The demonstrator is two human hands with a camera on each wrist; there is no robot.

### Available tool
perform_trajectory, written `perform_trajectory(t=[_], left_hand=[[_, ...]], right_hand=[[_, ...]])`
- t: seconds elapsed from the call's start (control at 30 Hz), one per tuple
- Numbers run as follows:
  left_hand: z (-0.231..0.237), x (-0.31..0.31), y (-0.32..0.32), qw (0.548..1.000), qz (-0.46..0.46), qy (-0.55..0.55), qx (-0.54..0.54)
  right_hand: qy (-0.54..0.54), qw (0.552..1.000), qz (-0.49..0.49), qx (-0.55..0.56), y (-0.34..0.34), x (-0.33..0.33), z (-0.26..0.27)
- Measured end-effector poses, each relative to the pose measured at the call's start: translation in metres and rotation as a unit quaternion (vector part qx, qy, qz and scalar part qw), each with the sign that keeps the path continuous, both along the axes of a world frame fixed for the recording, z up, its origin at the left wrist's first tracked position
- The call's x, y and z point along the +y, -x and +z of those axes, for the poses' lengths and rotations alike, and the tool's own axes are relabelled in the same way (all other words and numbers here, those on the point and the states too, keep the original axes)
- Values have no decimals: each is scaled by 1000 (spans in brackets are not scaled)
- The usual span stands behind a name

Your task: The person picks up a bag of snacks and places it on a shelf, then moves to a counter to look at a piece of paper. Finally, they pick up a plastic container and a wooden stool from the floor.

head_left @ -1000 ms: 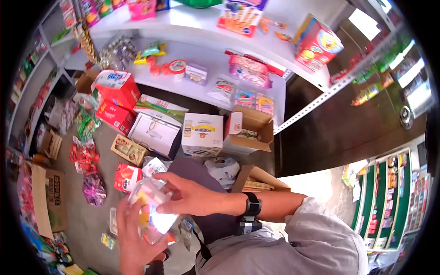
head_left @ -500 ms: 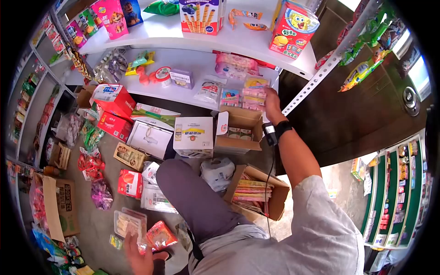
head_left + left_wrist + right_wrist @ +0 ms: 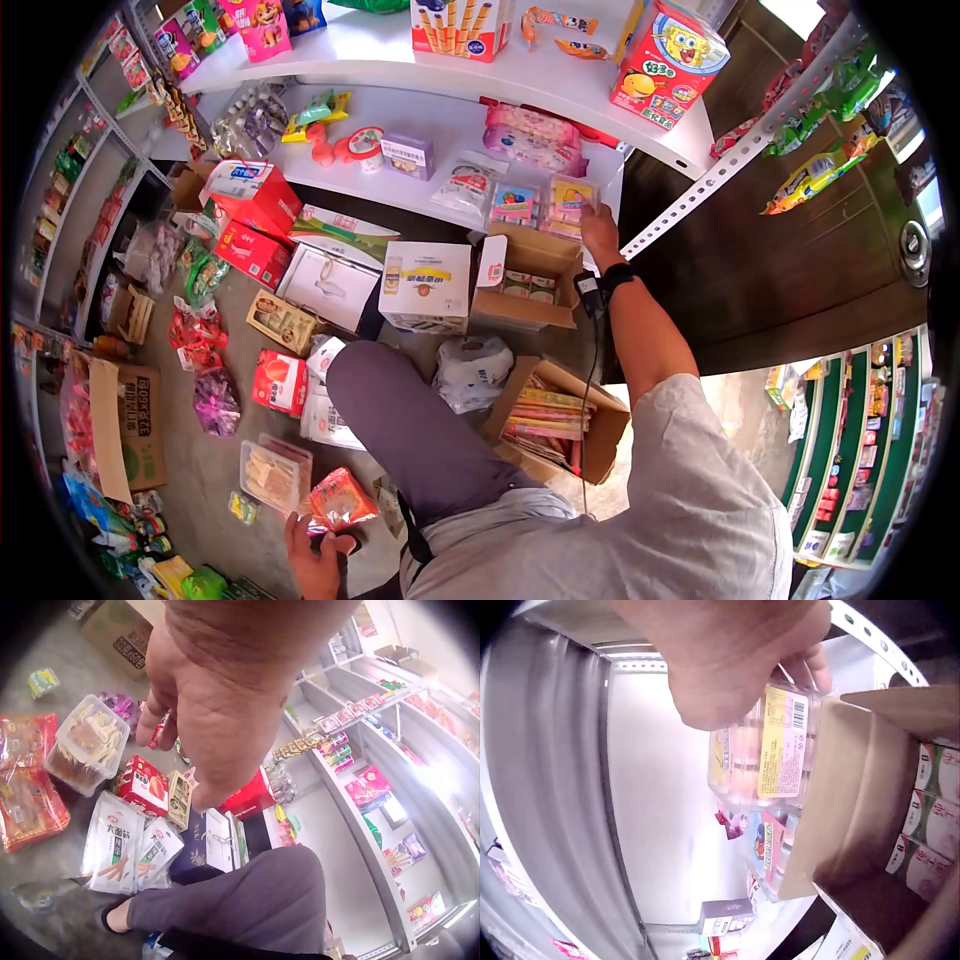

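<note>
At the right end of the lower shelf, my right hand [image 3: 600,237] grips a clear plastic pack with a yellow label [image 3: 571,205]. The right wrist view shows the thumb on one side of this pack [image 3: 769,754] and fingers on the other. Beside it lies a similar pack with a pink and blue label [image 3: 514,205]. Low over the floor, my left hand [image 3: 315,562] has loosely bent fingers and holds nothing. Nearest to it are a red packet [image 3: 342,500] and a clear tub of pale sticks [image 3: 275,474].
An open carton [image 3: 525,312] stands just below the right hand, beside a white box [image 3: 426,285]. Another carton of long packets [image 3: 550,425] is near the knee. The perforated shelf post [image 3: 690,200] rises right of the hand. White packets [image 3: 112,844] lie on the floor.
Both hands held a clear labelled pack before the body one second ago. The right hand then went to the shelf and stays there with a pack; the left lowered and drew back from the tub.
</note>
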State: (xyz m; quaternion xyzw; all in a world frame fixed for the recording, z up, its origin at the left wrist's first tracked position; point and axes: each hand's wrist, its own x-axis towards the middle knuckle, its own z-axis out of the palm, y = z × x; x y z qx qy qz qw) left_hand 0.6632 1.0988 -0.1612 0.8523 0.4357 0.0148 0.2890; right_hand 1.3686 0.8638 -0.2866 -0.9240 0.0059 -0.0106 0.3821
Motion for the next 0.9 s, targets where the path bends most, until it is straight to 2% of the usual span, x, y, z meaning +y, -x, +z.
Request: perform_trajectory(t=[0.03,0.07,0.13,0.17,0.2,0.23,0.3,0.33,0.37,0.4,0.47,0.53,0.57,0.67,0.77,0.9], left_hand=[[1,0,0,1000,-2,-3,-11],[2,0,0,1000,-3,-7,-22],[-38,26,35,999,2,-7,-35],[-59,32,59,999,22,-14,-35],[-61,40,65,998,57,-33,-6],[-61,50,74,996,54,-60,-24],[-79,79,112,988,149,-13,-47],[-113,97,150,977,204,-51,-36],[-122,116,172,969,244,-39,-24],[-135,132,193,948,317,19,-24],[-155,165,230,917,395,40,44],[-215,195,293,888,455,56,15],[-241,207,314,874,482,69,-2],[-289,246,350,872,487,16,37],[-328,292,361,844,530,23,77],[-380,337,364,845,530,-29,71]], right_hand=[[-5,1000,7,-2,0,-2,2],[33,998,-25,-56,1,-4,3],[106,978,-75,-164,11,5,4],[-33,983,33,-179,26,8,17],[-86,976,96,-175,49,23,34],[-141,964,158,-162,74,37,54],[-43,906,296,-300,127,70,60],[-49,915,343,-207,167,89,66],[-67,912,384,-126,210,112,73],[-72,904,418,-52,244,128,78],[-33,855,516,-45,310,159,90],[33,797,600,-60,348,184,85],[62,807,584,-64,376,199,95],[121,813,551,-145,401,228,75],[163,811,546,-133,414,254,71],[206,812,529,-132,421,275,59]])
